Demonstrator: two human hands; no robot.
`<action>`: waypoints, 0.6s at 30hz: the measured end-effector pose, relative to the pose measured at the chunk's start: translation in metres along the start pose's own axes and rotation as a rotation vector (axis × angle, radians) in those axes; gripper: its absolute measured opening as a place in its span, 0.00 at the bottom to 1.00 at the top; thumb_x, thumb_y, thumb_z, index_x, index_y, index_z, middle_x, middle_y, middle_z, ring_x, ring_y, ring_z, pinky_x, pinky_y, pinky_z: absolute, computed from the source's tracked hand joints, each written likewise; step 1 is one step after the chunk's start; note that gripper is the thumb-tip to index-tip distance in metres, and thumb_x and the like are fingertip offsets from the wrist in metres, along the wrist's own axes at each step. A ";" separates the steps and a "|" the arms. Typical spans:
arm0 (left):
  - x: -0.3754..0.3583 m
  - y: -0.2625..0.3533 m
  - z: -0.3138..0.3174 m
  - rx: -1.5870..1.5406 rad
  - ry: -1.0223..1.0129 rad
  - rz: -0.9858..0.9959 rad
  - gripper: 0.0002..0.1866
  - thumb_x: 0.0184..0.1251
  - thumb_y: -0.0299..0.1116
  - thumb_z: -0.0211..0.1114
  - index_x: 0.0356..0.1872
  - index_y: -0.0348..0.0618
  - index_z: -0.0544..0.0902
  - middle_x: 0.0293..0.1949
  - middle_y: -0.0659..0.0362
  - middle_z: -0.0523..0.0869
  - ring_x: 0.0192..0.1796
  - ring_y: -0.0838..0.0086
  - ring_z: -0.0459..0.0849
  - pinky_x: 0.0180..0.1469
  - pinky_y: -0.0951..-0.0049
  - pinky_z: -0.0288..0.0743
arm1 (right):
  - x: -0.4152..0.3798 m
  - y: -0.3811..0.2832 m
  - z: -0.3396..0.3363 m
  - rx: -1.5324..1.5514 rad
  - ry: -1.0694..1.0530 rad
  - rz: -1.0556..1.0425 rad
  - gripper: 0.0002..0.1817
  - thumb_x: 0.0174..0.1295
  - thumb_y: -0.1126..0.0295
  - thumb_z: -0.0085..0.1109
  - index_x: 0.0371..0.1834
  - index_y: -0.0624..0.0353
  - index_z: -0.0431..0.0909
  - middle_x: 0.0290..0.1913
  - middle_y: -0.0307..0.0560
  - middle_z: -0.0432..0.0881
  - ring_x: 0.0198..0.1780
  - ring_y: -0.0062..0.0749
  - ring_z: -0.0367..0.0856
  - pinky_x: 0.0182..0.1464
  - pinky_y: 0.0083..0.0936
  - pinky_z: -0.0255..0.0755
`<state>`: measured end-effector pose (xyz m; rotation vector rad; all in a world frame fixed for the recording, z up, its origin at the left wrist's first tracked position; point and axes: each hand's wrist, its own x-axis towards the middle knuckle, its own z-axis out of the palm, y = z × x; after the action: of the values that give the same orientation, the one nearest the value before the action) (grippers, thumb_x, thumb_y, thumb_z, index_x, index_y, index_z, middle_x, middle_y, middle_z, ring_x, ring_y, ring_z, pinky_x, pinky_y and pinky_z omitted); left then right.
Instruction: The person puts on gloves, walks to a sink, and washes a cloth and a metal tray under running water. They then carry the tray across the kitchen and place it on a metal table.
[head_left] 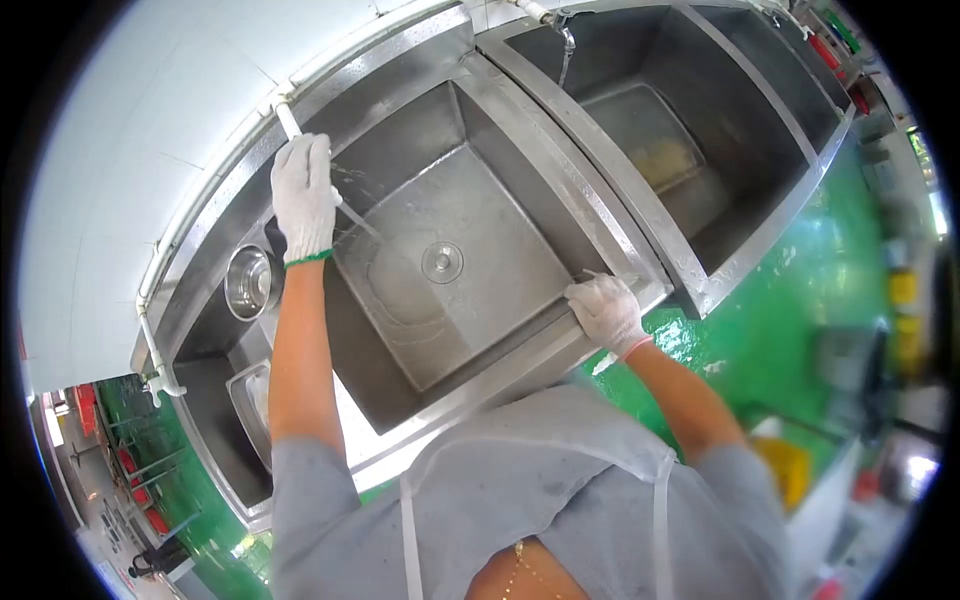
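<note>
Here we are over the steel sink basin point(490, 225), drain point(442, 262) near its middle, and taking that drain as the centre of the clock, the left hand point(303, 195) is up at ten. It wears a white knitted glove with a green cuff, fingers closed around the tap point(289, 118), whose white pipe shows above the knuckles. And there's water point(358, 218) coming out beside that hand, slanting down towards the drain, wetting the basin floor!

Over between three and four, the right hand point(605, 310), gloved in white with a pinkish cuff, rests on the rim point(655, 292) at the basin's near-right corner. Its fingers lie over the edge; whether they grip it, I cannot tell. The two hands are well apart, the basin between them.

Round to nine o'clock, a round metal bowl point(252, 283) sits just beside the left forearm. Down at eight, a metal tray point(240, 405) is partly hidden by that same arm. Swing up to two and there's a second basin point(735, 150), with something pale yellow point(665, 163) lying in it, too blurred to name. Its own metal tap point(567, 38) is at one o'clock, and the green floor point(690, 345) shines away past four.
</note>
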<state>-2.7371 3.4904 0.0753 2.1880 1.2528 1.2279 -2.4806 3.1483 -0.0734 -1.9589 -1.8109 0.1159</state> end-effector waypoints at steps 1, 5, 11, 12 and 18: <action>0.001 0.003 0.004 0.074 0.004 0.045 0.16 0.71 0.41 0.60 0.38 0.36 0.86 0.40 0.52 0.85 0.49 0.60 0.81 0.54 0.64 0.71 | -0.001 0.001 -0.001 0.006 -0.017 0.017 0.06 0.60 0.64 0.58 0.32 0.51 0.82 0.32 0.49 0.83 0.43 0.47 0.82 0.49 0.45 0.75; 0.005 -0.004 0.009 0.027 -0.028 0.004 0.17 0.69 0.41 0.58 0.31 0.36 0.84 0.36 0.50 0.84 0.44 0.54 0.79 0.52 0.59 0.69 | -0.001 0.002 0.002 -0.003 -0.025 0.028 0.06 0.60 0.65 0.58 0.32 0.51 0.83 0.32 0.49 0.83 0.44 0.47 0.82 0.50 0.43 0.75; 0.005 -0.003 0.001 -0.076 -0.094 -0.036 0.18 0.69 0.41 0.58 0.30 0.34 0.82 0.32 0.52 0.81 0.37 0.62 0.79 0.44 0.63 0.71 | -0.010 0.008 0.005 0.080 0.117 -0.050 0.07 0.61 0.64 0.59 0.34 0.52 0.84 0.35 0.46 0.84 0.44 0.47 0.81 0.50 0.42 0.75; 0.005 -0.001 -0.002 -0.085 -0.116 -0.053 0.18 0.69 0.41 0.58 0.30 0.34 0.82 0.31 0.53 0.81 0.35 0.65 0.79 0.43 0.64 0.71 | -0.011 0.004 -0.007 0.170 0.077 0.028 0.07 0.62 0.64 0.60 0.39 0.51 0.85 0.40 0.45 0.86 0.47 0.46 0.82 0.52 0.41 0.75; 0.005 -0.003 0.001 -0.153 -0.105 -0.291 0.15 0.73 0.42 0.58 0.39 0.40 0.84 0.30 0.62 0.77 0.33 0.76 0.78 0.37 0.70 0.73 | -0.081 0.035 -0.122 0.352 0.227 0.070 0.10 0.61 0.71 0.61 0.45 0.49 0.84 0.46 0.43 0.87 0.47 0.42 0.84 0.50 0.34 0.78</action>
<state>-2.7368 3.4963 0.0749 1.8594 1.3311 1.0412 -2.4135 3.0354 0.0012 -1.7106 -1.4650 0.2104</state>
